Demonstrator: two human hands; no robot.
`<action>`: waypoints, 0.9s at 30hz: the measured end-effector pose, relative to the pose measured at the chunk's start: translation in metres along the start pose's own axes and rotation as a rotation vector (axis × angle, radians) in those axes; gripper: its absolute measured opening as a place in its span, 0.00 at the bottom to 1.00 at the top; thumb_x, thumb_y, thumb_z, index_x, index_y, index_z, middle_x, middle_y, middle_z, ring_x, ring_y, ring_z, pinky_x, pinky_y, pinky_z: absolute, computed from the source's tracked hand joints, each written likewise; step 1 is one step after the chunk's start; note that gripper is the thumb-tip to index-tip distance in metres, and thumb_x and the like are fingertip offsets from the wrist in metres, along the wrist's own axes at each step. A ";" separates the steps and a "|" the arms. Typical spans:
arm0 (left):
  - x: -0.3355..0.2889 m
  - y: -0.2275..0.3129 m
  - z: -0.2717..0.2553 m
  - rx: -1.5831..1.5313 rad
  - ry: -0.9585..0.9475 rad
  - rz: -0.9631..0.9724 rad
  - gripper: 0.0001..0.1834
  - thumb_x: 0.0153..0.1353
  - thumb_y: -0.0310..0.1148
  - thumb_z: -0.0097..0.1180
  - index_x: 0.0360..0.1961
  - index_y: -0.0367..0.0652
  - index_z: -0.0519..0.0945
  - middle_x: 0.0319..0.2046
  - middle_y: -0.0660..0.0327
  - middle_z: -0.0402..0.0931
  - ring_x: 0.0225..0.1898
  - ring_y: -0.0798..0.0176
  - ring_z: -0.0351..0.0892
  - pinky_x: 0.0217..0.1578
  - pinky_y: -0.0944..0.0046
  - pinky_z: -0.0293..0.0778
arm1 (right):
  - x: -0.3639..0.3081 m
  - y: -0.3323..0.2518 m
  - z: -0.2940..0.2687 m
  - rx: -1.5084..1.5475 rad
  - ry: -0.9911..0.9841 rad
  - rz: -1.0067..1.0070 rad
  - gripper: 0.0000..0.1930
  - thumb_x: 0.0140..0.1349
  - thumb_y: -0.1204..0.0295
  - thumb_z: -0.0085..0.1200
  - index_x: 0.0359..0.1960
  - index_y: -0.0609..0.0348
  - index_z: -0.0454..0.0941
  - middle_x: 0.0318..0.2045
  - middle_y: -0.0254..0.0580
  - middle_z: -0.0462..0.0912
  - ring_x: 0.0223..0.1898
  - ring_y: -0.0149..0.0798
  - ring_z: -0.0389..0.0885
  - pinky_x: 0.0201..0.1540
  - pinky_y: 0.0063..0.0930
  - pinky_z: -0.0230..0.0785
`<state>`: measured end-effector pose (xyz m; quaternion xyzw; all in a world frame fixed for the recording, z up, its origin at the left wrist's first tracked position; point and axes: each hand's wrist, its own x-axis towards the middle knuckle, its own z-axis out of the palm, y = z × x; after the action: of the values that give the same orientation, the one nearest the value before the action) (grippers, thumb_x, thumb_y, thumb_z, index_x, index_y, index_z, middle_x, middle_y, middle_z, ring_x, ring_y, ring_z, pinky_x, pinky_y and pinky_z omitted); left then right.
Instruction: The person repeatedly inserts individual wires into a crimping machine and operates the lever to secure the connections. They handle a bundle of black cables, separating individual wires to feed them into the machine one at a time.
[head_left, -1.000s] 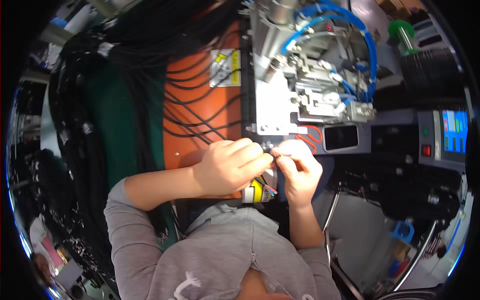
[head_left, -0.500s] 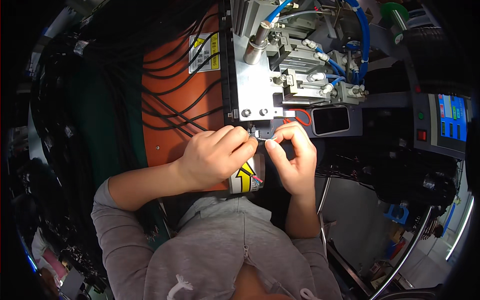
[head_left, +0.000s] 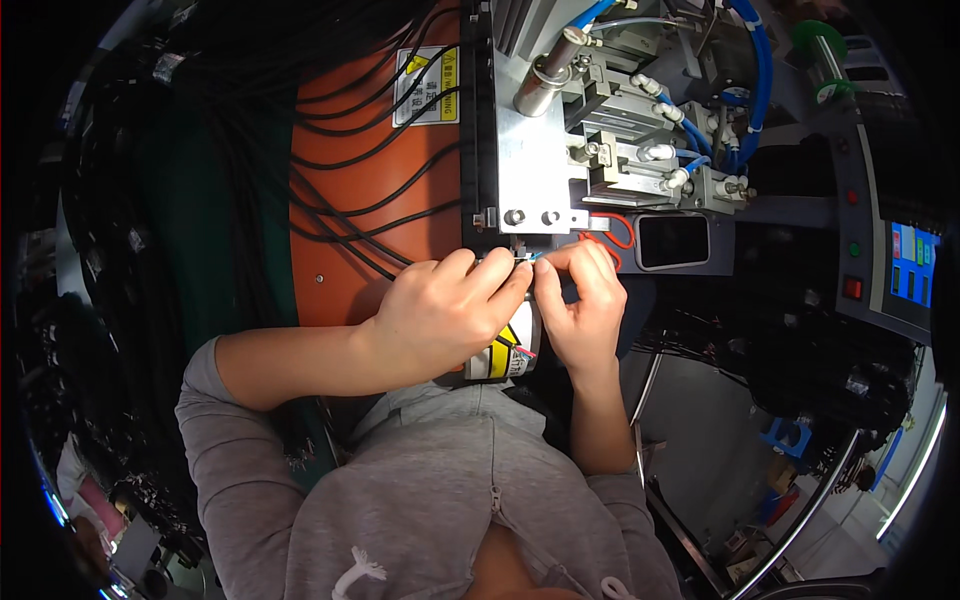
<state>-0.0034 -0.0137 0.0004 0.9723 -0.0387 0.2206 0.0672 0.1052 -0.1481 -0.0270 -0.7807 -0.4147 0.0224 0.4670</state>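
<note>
My left hand (head_left: pixel 450 305) is closed in a pinch just below the machine's front edge. From beneath it pokes the end of a black cable (head_left: pixel 505 342), with thin red and blue wires (head_left: pixel 524 352) fanned out. My right hand (head_left: pixel 585 305) is also pinched, its thumb and forefinger on a thin light wire (head_left: pixel 535 258). The fingertips of both hands nearly meet beside a small dark part (head_left: pixel 519 252) under the metal plate (head_left: pixel 530 170). Fingers hide most of what lies between them.
Black cables (head_left: pixel 375 212) run across the orange surface (head_left: pixel 350 280) at left. A fixture with cylinders (head_left: pixel 630 160) and blue air hoses (head_left: pixel 757 70) stands ahead. Right of it lie a phone (head_left: pixel 672 241) and a control panel (head_left: pixel 905 265). A round part with a yellow arrow label (head_left: pixel 490 362) sits below my hands.
My right fingertips have come closer to the left ones, covering more of the wire. The machine now appears slightly further right in the view.
</note>
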 end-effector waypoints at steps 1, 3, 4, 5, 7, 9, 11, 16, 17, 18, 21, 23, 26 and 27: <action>0.001 0.001 -0.001 -0.002 -0.009 -0.006 0.17 0.45 0.27 0.57 0.40 0.46 0.83 0.21 0.69 0.62 0.19 0.74 0.65 0.14 0.74 0.62 | -0.001 0.000 0.000 -0.005 0.003 -0.011 0.04 0.50 0.81 0.56 0.22 0.63 0.73 0.22 0.42 0.75 0.26 0.44 0.72 0.31 0.33 0.65; 0.002 0.002 -0.001 -0.011 -0.022 -0.018 0.16 0.45 0.28 0.57 0.40 0.46 0.83 0.21 0.69 0.63 0.19 0.74 0.65 0.14 0.74 0.62 | -0.002 0.002 0.003 0.036 0.047 -0.002 0.04 0.50 0.81 0.56 0.23 0.63 0.73 0.23 0.42 0.75 0.26 0.42 0.72 0.31 0.32 0.65; 0.002 0.001 0.000 -0.001 -0.014 -0.010 0.16 0.45 0.28 0.57 0.39 0.46 0.83 0.21 0.69 0.63 0.19 0.74 0.66 0.14 0.74 0.62 | -0.003 0.004 0.006 0.062 0.070 0.008 0.04 0.50 0.81 0.56 0.22 0.63 0.73 0.23 0.43 0.75 0.26 0.42 0.72 0.31 0.32 0.66; 0.002 0.000 0.001 0.003 -0.006 -0.003 0.16 0.45 0.28 0.57 0.39 0.45 0.83 0.21 0.69 0.63 0.19 0.74 0.66 0.14 0.74 0.62 | -0.004 0.006 0.008 0.088 0.093 0.022 0.04 0.50 0.81 0.56 0.22 0.63 0.73 0.23 0.43 0.75 0.26 0.42 0.72 0.31 0.32 0.66; 0.002 -0.003 0.003 -0.005 0.011 0.009 0.16 0.45 0.29 0.58 0.39 0.45 0.83 0.21 0.69 0.64 0.19 0.73 0.66 0.14 0.73 0.62 | -0.006 0.010 0.012 0.162 0.102 0.085 0.03 0.51 0.82 0.54 0.23 0.64 0.73 0.22 0.41 0.74 0.26 0.37 0.72 0.31 0.29 0.65; 0.002 -0.005 0.004 -0.030 0.031 0.019 0.15 0.45 0.29 0.58 0.37 0.45 0.83 0.21 0.69 0.65 0.19 0.73 0.67 0.15 0.73 0.63 | -0.010 0.014 0.017 0.336 0.097 0.236 0.03 0.52 0.82 0.53 0.23 0.64 0.72 0.22 0.38 0.74 0.26 0.32 0.71 0.30 0.26 0.64; 0.002 -0.008 0.005 -0.080 0.041 0.012 0.13 0.45 0.29 0.58 0.36 0.45 0.82 0.22 0.69 0.68 0.20 0.72 0.68 0.16 0.72 0.64 | -0.012 0.016 0.019 0.609 0.057 0.470 0.04 0.54 0.81 0.51 0.23 0.65 0.71 0.22 0.35 0.72 0.26 0.27 0.69 0.30 0.22 0.63; 0.007 -0.016 0.004 -0.144 0.055 0.027 0.10 0.43 0.29 0.56 0.30 0.42 0.77 0.24 0.68 0.67 0.24 0.71 0.71 0.20 0.72 0.69 | -0.014 0.015 0.022 0.497 0.089 0.392 0.03 0.59 0.79 0.48 0.28 0.65 0.71 0.22 0.33 0.72 0.25 0.23 0.67 0.29 0.19 0.62; 0.007 -0.016 0.002 -0.145 0.029 0.015 0.10 0.44 0.29 0.57 0.32 0.43 0.79 0.25 0.68 0.69 0.23 0.70 0.72 0.19 0.71 0.68 | -0.014 0.013 0.024 0.524 0.105 0.369 0.04 0.60 0.77 0.51 0.29 0.64 0.72 0.23 0.34 0.74 0.25 0.24 0.69 0.30 0.20 0.64; 0.007 -0.016 0.000 -0.152 -0.003 0.007 0.10 0.46 0.28 0.57 0.33 0.43 0.80 0.25 0.68 0.71 0.23 0.70 0.73 0.19 0.70 0.68 | -0.013 0.012 0.023 0.458 0.101 0.339 0.05 0.60 0.76 0.52 0.29 0.64 0.72 0.23 0.35 0.75 0.26 0.25 0.70 0.31 0.20 0.65; 0.001 -0.010 -0.010 -0.060 -0.116 0.000 0.11 0.47 0.26 0.57 0.35 0.40 0.80 0.25 0.65 0.70 0.22 0.69 0.75 0.19 0.70 0.69 | -0.009 0.010 0.014 0.428 0.087 0.325 0.04 0.57 0.77 0.57 0.31 0.64 0.74 0.24 0.36 0.77 0.27 0.25 0.73 0.33 0.20 0.67; -0.002 -0.006 -0.015 0.063 -0.155 -0.014 0.11 0.47 0.25 0.57 0.35 0.37 0.79 0.24 0.64 0.69 0.22 0.69 0.74 0.19 0.71 0.70 | -0.007 0.008 0.005 0.488 0.142 0.263 0.05 0.55 0.79 0.60 0.31 0.63 0.76 0.25 0.36 0.78 0.28 0.26 0.75 0.33 0.21 0.68; -0.002 -0.008 -0.015 0.034 -0.179 -0.080 0.14 0.45 0.25 0.57 0.36 0.36 0.80 0.25 0.63 0.69 0.21 0.70 0.74 0.19 0.71 0.69 | -0.002 0.007 -0.009 0.407 -0.113 -0.224 0.13 0.45 0.82 0.65 0.34 0.62 0.81 0.32 0.42 0.81 0.31 0.39 0.79 0.37 0.27 0.72; -0.001 -0.009 -0.014 -0.006 -0.184 -0.094 0.14 0.45 0.26 0.58 0.36 0.37 0.80 0.26 0.63 0.70 0.21 0.70 0.74 0.19 0.71 0.68 | -0.002 0.005 -0.011 0.451 -0.192 -0.308 0.14 0.44 0.82 0.65 0.35 0.62 0.81 0.33 0.43 0.82 0.32 0.40 0.80 0.38 0.29 0.72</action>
<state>-0.0092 -0.0023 0.0119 0.9889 0.0000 0.1270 0.0767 0.1119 -0.1584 -0.0254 -0.5794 -0.5552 0.1167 0.5851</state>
